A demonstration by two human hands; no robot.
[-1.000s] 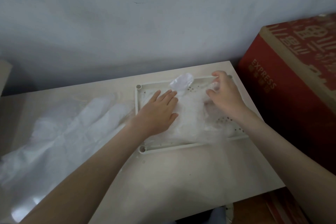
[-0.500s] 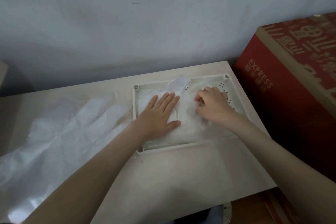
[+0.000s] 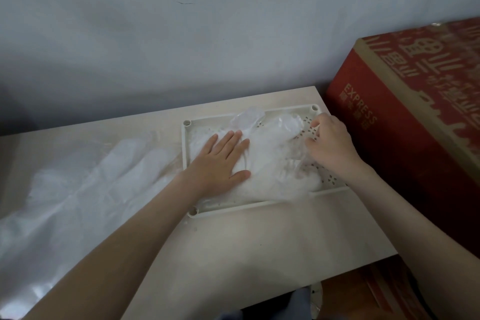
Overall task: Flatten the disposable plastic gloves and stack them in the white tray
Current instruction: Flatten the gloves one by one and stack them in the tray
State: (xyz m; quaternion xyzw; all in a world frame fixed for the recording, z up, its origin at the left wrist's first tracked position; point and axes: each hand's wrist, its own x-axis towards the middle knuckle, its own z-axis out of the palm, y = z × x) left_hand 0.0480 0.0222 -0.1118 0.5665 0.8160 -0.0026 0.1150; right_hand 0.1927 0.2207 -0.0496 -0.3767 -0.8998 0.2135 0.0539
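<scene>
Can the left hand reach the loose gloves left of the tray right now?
Probably yes: the left hand presses the stack in the white tray, and the loose gloves lie uncovered just left of it.

The tray (image 3: 246, 204) is white, shallow and rectangular, with a raised rim, a round socket at each visible corner and rows of small slots in its floor. It lies flat at the far right corner of the tabletop (image 3: 259, 254), with its long sides roughly along the far edge. The stacked gloves (image 3: 272, 163) lie inside it. They are cloudy clear film, mostly flat over the middle of the floor, with two crumpled ends raised at the far rim. The loose gloves (image 3: 91, 189), of the same film, spread wrinkled over the left half of the tabletop, up to the tray's left rim.
</scene>
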